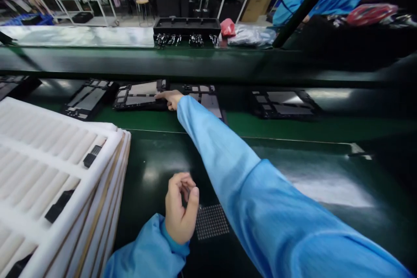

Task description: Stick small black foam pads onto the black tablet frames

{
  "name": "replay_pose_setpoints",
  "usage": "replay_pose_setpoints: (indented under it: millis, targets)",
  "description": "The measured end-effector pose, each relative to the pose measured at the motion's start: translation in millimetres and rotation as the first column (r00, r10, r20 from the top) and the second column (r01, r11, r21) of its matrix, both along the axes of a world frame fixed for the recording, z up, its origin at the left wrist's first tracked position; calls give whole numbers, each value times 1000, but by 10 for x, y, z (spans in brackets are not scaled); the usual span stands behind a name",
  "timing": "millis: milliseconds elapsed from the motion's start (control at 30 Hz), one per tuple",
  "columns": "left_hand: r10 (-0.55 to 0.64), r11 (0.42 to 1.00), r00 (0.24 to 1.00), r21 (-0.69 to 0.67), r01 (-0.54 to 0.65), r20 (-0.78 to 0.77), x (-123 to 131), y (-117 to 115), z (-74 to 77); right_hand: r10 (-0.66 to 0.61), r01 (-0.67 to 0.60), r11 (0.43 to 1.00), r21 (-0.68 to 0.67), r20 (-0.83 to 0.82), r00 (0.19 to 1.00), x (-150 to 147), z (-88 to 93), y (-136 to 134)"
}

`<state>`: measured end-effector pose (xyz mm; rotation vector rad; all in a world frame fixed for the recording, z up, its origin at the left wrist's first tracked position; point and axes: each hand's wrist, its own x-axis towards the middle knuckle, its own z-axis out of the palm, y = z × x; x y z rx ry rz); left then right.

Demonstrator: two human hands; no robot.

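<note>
Far across the bench (156,150), a black-framed panel (138,99) lies long axis left to right. The right hand (171,99), nearer, is at its right end; grip cannot be told. The left hand (182,208) curls loosely, apparently holding nothing, well nearer.

Tray stack (93,178) left, free bench (329,182) right.

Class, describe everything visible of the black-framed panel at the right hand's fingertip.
The black-framed panel looks rectangular, with cream and grey areas split by a dark lengthwise bar and pale patches at its left end. It lies flat, angled, on the green surface; the right hand reaches over its right end, contact unclear.
</note>
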<state>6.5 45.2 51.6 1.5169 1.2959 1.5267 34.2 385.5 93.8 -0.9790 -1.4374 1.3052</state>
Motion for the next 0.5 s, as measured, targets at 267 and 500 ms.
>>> replay_pose_setpoints:
  millis: [267,500]
  targets:
    - [-95,995,995,-3,95,20,-59,36,3,-209,144,958,-247,-261,942,1740,191,-1974]
    - [-222,974,971,29,225,-83,-105,202,-6,-748,718,646,-258,-31,662,3291,59,-4000]
